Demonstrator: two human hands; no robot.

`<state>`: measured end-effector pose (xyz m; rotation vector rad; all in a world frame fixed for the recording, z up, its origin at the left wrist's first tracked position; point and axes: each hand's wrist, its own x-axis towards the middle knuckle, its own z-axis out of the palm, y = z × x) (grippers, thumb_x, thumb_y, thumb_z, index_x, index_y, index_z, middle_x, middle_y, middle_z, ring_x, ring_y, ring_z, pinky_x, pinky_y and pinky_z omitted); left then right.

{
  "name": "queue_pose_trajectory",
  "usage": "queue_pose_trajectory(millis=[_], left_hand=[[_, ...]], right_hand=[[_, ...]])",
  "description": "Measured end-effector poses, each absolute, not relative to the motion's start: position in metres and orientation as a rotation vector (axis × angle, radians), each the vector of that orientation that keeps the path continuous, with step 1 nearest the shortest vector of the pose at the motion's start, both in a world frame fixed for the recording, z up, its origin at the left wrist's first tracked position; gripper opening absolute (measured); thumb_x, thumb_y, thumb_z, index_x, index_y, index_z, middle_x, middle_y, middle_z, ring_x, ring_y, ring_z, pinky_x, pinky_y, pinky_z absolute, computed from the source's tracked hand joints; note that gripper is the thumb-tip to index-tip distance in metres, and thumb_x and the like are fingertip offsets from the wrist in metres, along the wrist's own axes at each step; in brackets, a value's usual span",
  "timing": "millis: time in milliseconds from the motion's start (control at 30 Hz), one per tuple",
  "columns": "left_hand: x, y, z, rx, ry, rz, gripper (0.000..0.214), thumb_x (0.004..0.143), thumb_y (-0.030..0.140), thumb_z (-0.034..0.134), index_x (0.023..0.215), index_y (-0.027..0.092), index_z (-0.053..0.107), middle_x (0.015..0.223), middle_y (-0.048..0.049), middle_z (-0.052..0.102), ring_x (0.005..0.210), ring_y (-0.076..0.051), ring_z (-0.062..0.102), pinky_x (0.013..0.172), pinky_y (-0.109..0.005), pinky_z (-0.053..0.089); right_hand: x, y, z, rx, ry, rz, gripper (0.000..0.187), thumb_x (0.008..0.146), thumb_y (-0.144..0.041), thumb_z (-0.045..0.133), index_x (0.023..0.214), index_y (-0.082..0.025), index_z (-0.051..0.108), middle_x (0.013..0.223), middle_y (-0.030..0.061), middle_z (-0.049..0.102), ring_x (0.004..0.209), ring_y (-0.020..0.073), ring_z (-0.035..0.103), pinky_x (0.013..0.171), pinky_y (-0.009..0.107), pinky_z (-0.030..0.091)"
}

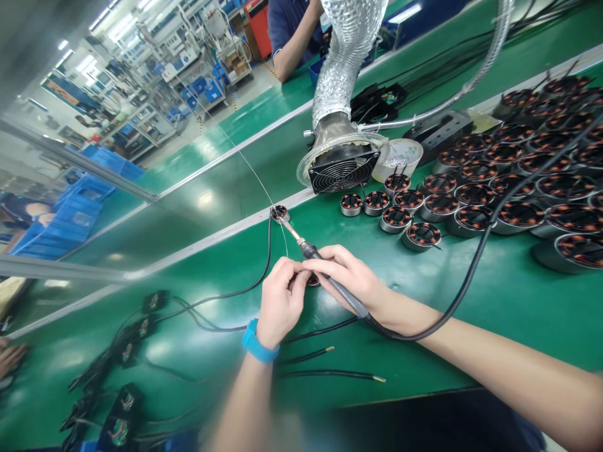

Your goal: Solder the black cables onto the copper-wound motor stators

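My right hand [351,276] is closed around the grip of a soldering iron [336,285], whose metal barrel points up and left. In the view, its tip overlaps a small round motor part with copper windings [279,212]; whether they touch I cannot tell. My left hand [282,295], with a blue band at the wrist, is pinched close against the right fingertips. What it pinches is hidden. Another motor part [313,280] shows partly beneath both hands. A thin solder wire [284,238] hangs from above and runs down toward my left fingers.
Several motor parts [440,204] crowd the right side. A fan [346,171] under a foil duct [334,75] stands behind, beside a white tub [400,154]. Black cables [330,375] lie in front; cabled housings [125,408] lie left. A person's arm [296,53] is across the bench.
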<state>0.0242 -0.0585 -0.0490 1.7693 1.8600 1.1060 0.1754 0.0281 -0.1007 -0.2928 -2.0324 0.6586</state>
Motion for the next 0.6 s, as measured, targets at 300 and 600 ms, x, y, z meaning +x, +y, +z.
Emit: queue_pose_trajectory(millis=[300,600], left_hand=[[0.028,-0.054,-0.056,1.584,1.861,1.271,0.017,0.096,0.027,0.057,0.085,0.019,0.066,0.113,-0.0098,0.063,0.111,-0.022,0.059,0.098,-0.035,0.046],[0.025,-0.052,-0.063,1.345,1.783,1.35,0.02,0.094,0.033,0.061,0.083,0.017,0.067,0.096,-0.0082,0.069,0.092,-0.019,0.065,0.087,-0.03,0.051]], right_hand=[[0.176,0.029,-0.094,-0.336,-2.027,0.635,0.041,0.098,-0.012,0.049,0.137,-0.028,0.052,0.109,0.0063,0.058,0.095,0.0168,0.063,0.083,0.03,0.058],[0.174,0.028,-0.104,-0.514,-2.012,0.943,0.064,0.083,-0.023,0.075,0.139,-0.03,0.045,0.126,0.0108,0.052,0.104,0.0253,0.065,0.088,0.041,0.061]])
